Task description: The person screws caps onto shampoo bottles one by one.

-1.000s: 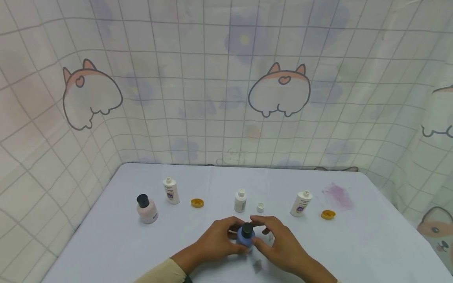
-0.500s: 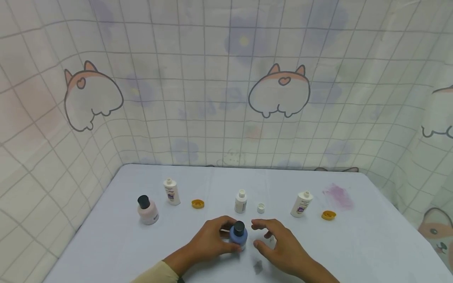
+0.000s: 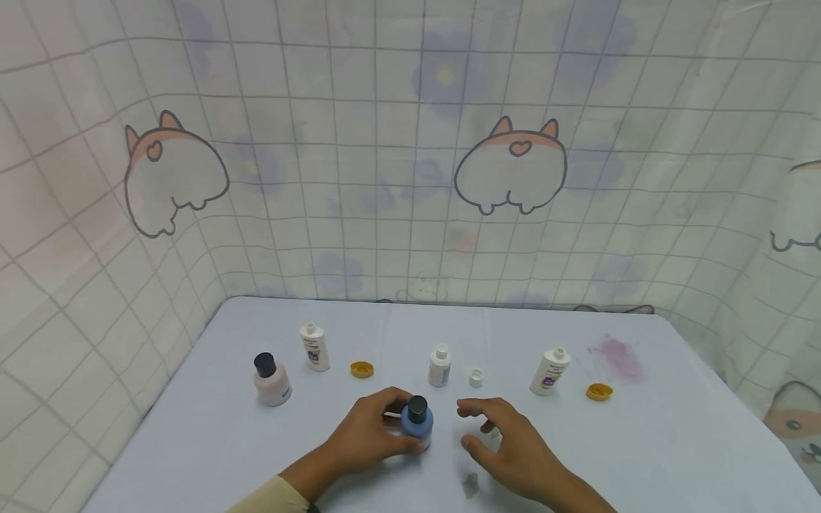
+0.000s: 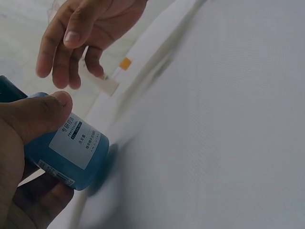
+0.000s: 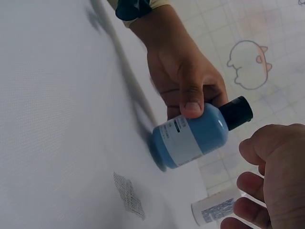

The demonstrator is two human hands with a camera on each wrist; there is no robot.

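Note:
My left hand (image 3: 368,436) grips a blue bottle (image 3: 418,422) with a black cap and a white label, thumb in front and fingers behind. In the left wrist view the bottle (image 4: 76,148) is close over the white table, its label lettering facing out. To the right of it, my right hand (image 3: 513,450) is apart from the bottle, fingers loosely bent and holding nothing. Beyond the hands stands an uncapped small white bottle (image 3: 440,366), with a white cap (image 3: 475,377) lying beside it. The right wrist view shows the left thumb (image 5: 193,105) on the blue bottle's side.
A pink bottle with a black cap (image 3: 272,381) stands at the left. Two white bottles, one at the left (image 3: 315,348) and one at the right (image 3: 549,372), each have a yellow cap (image 3: 362,369) nearby. A pink stain (image 3: 618,356) marks the table's right side. A patterned curtain (image 3: 398,157) hangs behind.
The right hand has let go of the blue bottle and now stays apart from it. My left hand has carried the bottle a little to the left.

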